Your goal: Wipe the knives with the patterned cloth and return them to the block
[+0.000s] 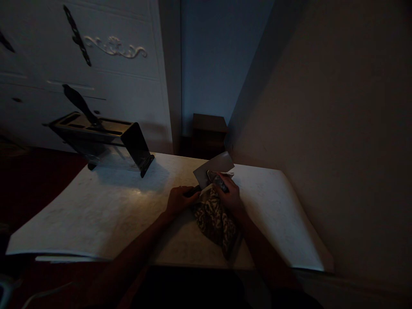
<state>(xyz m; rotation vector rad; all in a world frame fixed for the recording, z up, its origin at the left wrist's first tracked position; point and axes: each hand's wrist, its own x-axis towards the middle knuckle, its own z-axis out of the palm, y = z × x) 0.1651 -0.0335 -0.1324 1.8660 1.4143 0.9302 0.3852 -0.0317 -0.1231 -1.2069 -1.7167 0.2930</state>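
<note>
My left hand (180,199) is closed around the dark handle of a cleaver (214,166), whose broad blade points away to the upper right. In my right hand (230,193) is a bunched patterned cloth (214,212), gripped near its upper end and pressed close to the blade. The rest of the cloth, dark with pale swirls, hangs down onto the table between my forearms. Dim light hides exactly how the right fingers touch the steel. To the left stands a knife block (106,146) with clear sides and one black-handled knife (80,103) upright in a slot.
A pale, covered table (128,223) lies under my hands. Behind it rise a white cabinet (128,86) with raised ornament and dark handles, and a small brown stand (209,124) in the corner. A bare wall (322,107) runs close along the right side.
</note>
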